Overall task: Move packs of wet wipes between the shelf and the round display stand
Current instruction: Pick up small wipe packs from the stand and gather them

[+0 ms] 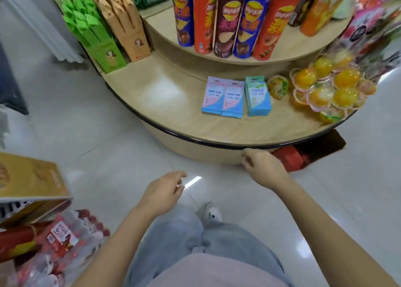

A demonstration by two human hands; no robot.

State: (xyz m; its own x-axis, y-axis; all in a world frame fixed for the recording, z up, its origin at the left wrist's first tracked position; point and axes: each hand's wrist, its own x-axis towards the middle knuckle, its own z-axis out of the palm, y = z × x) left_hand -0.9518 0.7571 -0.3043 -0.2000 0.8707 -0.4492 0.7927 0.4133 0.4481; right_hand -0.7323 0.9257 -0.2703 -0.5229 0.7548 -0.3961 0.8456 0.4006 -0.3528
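Head view: a round display stand of pale wood-grain laminate is seen in two stepped tiers, the lower one edged with a glossy black rim. On the lower tier, near its front edge, the packs of wet wipes are laid. Two flat pink-and-blue packs are placed side by side, touching. Just to their right a thicker teal stack of soft rectangular packs is set. Beside it, clear domed jelly cups with orange filling are heaped. On the upper tier, tall cylindrical chip tubes with yellow lids are stood upright in a row. At the left of the stand, slim green cartons and brown cartons are leaned.

Both hands are held in front of the stand over the shiny pale floor, apart from each other. The left hand is loosely curled and nothing is held in it. The right hand is raised just below the black rim, also loosely curled and empty. Whether the rim is touched cannot be told.
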